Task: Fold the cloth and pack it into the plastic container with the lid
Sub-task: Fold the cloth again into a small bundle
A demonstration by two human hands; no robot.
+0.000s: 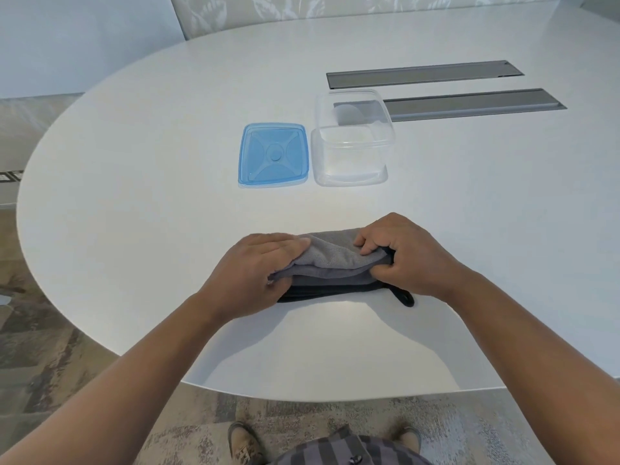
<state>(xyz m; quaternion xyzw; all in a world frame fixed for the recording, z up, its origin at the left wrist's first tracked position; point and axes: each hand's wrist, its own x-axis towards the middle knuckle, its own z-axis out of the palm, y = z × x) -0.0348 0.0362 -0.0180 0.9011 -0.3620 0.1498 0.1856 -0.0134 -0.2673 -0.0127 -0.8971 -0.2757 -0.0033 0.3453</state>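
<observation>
White oval counter (134, 162), grey cloth (335, 263) lying long axis 9-to-3 at the near edge. Left hand (255, 266) and right hand (406, 253) fingers pinch its ends; open container (352, 162) sits at 12, blue lid (273, 156) beside it.

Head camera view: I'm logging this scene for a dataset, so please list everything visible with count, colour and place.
cloth: one, grey with dark edging and a loop, folded on the table's near part, under both hands
lid: one, blue translucent, flat on the table, left of the container
container: one, clear plastic, open and empty, mid table
table: one, white, rounded
cable trays: two, grey, set in the tabletop behind the container
floor: patterned grey-brown, below
shoes: two, tan, bottom edge
left hand: gripping the cloth's left end
right hand: pinching the cloth's right end
</observation>
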